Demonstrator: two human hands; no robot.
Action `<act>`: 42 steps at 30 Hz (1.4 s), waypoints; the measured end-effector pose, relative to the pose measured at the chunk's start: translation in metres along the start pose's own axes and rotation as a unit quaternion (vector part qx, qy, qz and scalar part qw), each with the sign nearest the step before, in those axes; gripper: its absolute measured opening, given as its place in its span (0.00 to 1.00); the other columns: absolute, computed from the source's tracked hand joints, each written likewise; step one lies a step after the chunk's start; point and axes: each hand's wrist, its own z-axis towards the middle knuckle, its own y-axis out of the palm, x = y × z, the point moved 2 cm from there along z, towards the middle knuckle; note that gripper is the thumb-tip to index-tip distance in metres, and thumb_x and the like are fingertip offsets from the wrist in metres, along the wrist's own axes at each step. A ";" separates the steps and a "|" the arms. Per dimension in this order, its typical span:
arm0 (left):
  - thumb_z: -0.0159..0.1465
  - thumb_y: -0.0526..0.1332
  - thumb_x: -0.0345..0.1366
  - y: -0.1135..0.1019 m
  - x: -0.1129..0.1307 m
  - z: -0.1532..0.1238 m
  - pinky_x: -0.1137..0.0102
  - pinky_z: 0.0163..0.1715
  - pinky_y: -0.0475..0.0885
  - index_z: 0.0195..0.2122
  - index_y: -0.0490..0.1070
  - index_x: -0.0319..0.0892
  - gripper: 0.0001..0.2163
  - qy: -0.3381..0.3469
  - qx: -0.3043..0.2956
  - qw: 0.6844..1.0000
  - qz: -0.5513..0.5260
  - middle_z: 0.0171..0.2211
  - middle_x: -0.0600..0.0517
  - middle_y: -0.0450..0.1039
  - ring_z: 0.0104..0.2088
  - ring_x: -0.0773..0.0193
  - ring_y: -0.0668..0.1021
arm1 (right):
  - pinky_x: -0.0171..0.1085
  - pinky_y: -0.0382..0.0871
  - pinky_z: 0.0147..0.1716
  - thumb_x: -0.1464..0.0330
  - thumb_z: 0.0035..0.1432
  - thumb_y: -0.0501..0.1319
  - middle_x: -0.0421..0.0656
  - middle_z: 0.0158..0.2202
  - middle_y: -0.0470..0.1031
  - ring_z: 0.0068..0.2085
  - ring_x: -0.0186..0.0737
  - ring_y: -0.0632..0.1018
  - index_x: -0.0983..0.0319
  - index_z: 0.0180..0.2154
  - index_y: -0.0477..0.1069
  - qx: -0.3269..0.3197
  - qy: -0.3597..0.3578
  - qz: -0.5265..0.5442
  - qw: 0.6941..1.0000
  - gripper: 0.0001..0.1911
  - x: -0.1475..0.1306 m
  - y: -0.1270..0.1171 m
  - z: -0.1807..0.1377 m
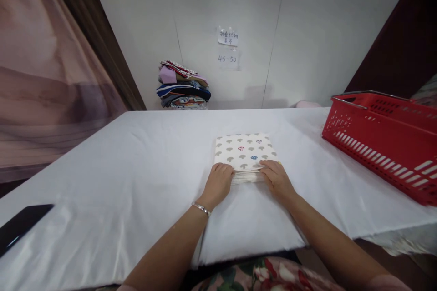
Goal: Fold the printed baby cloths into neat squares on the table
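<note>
A cream cloth printed with grey, red and blue mushrooms lies folded into a thick square on the white-covered table. Several stacked layers show along its near edge. My left hand pinches its near left corner, fingers curled over the top. At the near right corner, my right hand grips the edge, with fingertips resting on the printed top. Both thumbs are largely hidden.
A red plastic basket with metal handles stands at the right. Folded fabrics are piled beyond the far edge. A black phone-like slab lies at the left. Two paper signs hang on the wall.
</note>
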 end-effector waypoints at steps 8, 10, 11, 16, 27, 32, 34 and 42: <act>0.62 0.53 0.32 0.002 -0.003 -0.003 0.60 0.47 0.62 0.37 0.62 0.43 0.03 0.001 0.017 1.000 -0.022 0.33 0.52 0.69 0.36 0.62 0.71 | 0.44 0.64 0.39 0.72 0.61 0.49 0.46 0.37 0.72 0.40 0.42 0.71 0.60 0.38 0.69 -0.010 -0.009 0.006 1.000 0.11 0.002 0.002 -0.001; 0.62 0.53 0.32 0.003 -0.004 -0.004 0.60 0.46 0.62 0.39 0.62 0.43 0.04 -0.002 0.023 1.000 -0.015 0.32 0.52 0.69 0.35 0.62 0.71 | 0.44 0.64 0.38 0.72 0.62 0.48 0.46 0.36 0.72 0.38 0.42 0.71 0.60 0.38 0.68 -0.008 -0.006 0.002 1.000 0.11 0.002 0.002 0.000; 0.62 0.52 0.32 0.003 -0.004 -0.003 0.60 0.46 0.63 0.39 0.62 0.44 0.05 -0.001 0.025 1.000 -0.011 0.32 0.52 0.69 0.35 0.62 0.72 | 0.43 0.64 0.37 0.72 0.62 0.47 0.46 0.36 0.72 0.38 0.42 0.71 0.60 0.38 0.68 -0.009 -0.005 0.001 1.000 0.12 0.002 0.002 0.000; 0.63 0.50 0.30 0.004 -0.003 -0.002 0.61 0.49 0.62 0.38 0.63 0.44 0.05 0.004 0.027 1.000 0.007 0.32 0.52 0.71 0.35 0.63 0.73 | 0.41 0.64 0.35 0.72 0.62 0.47 0.45 0.31 0.72 0.34 0.40 0.71 0.60 0.36 0.67 -0.003 -0.001 -0.012 1.000 0.11 0.004 0.005 0.001; 0.58 0.48 0.21 0.006 -0.004 -0.003 0.62 0.48 0.64 0.35 0.66 0.44 0.13 0.016 0.023 0.999 0.038 0.32 0.52 0.72 0.35 0.64 0.74 | 0.45 0.64 0.43 0.78 0.58 0.47 0.46 0.45 0.71 0.47 0.43 0.69 0.60 0.35 0.70 0.001 -0.041 -0.017 0.999 0.15 0.000 0.006 -0.001; 0.59 0.50 0.23 0.004 -0.003 -0.006 0.59 0.50 0.64 0.42 0.68 0.46 0.15 0.030 0.029 0.999 0.019 0.44 0.50 0.71 0.44 0.61 0.72 | 0.47 0.63 0.46 0.74 0.59 0.50 0.46 0.47 0.69 0.49 0.44 0.68 0.60 0.39 0.70 -0.019 -0.023 -0.018 0.999 0.12 0.000 0.006 -0.002; 0.60 0.51 0.26 0.003 -0.003 -0.006 0.60 0.49 0.64 0.42 0.68 0.46 0.12 0.026 0.022 0.999 0.017 0.45 0.50 0.70 0.45 0.61 0.72 | 0.47 0.62 0.46 0.72 0.59 0.51 0.46 0.47 0.69 0.49 0.44 0.68 0.60 0.39 0.70 -0.029 -0.020 -0.014 0.999 0.10 -0.001 0.006 -0.001; 0.62 0.54 0.32 0.009 -0.004 -0.006 0.58 0.48 0.65 0.36 0.71 0.44 0.07 0.002 0.032 0.998 0.058 0.48 0.49 0.68 0.46 0.58 0.71 | 0.46 0.61 0.46 0.72 0.60 0.51 0.44 0.46 0.70 0.49 0.44 0.67 0.59 0.35 0.70 -0.038 -0.011 -0.041 0.998 0.10 -0.001 0.011 0.001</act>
